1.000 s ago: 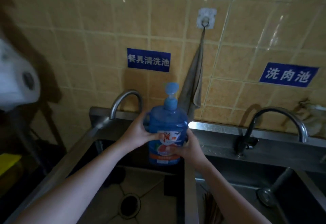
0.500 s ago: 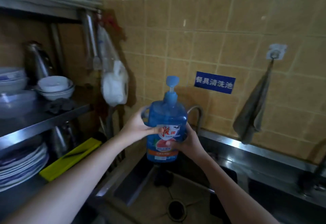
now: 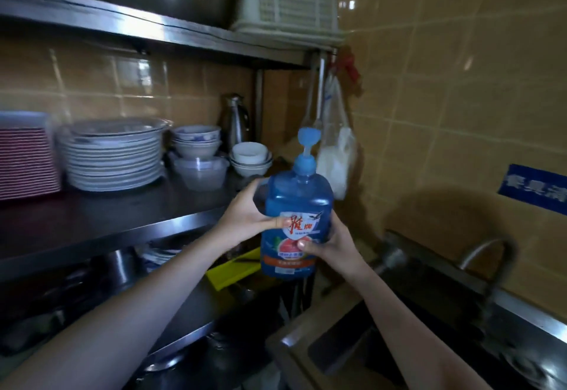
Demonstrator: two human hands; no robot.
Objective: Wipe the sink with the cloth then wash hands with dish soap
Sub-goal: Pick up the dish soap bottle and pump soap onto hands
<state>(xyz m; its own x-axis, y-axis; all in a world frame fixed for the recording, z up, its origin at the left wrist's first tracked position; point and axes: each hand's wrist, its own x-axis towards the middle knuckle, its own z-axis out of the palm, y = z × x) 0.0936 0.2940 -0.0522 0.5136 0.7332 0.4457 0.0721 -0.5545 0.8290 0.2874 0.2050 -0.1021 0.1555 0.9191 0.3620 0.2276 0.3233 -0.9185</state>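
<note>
Item: dish soap bottle (image 3: 297, 205), blue, pump top, red-and-white label; upright, held in the air.
- Left grip (image 3: 245, 214): wrapped round the bottle's left side, thumb on the label.
- Right grip (image 3: 334, 245): curled round the bottle's lower right side, thumb on the label's lower part.
- Sink (image 3: 288, 339): steel, below and right of the bottle; blurred faucet (image 3: 491, 254) further right.
- Steel shelf (image 3: 122, 214): left of the bottle, carrying a stack of plates (image 3: 113, 156), patterned bowls (image 3: 196, 141), white bowls (image 3: 250, 159), a clear plastic tub (image 3: 199, 172) and a metal flask (image 3: 234, 119).
- Yellow tray (image 3: 233, 270): just below-left of the bottle.
- White plastic bag (image 3: 337, 156): hanging behind the bottle's pump.
- Blue wall sign (image 3: 534, 187): far right of the bottle, cut off by the frame edge.
</note>
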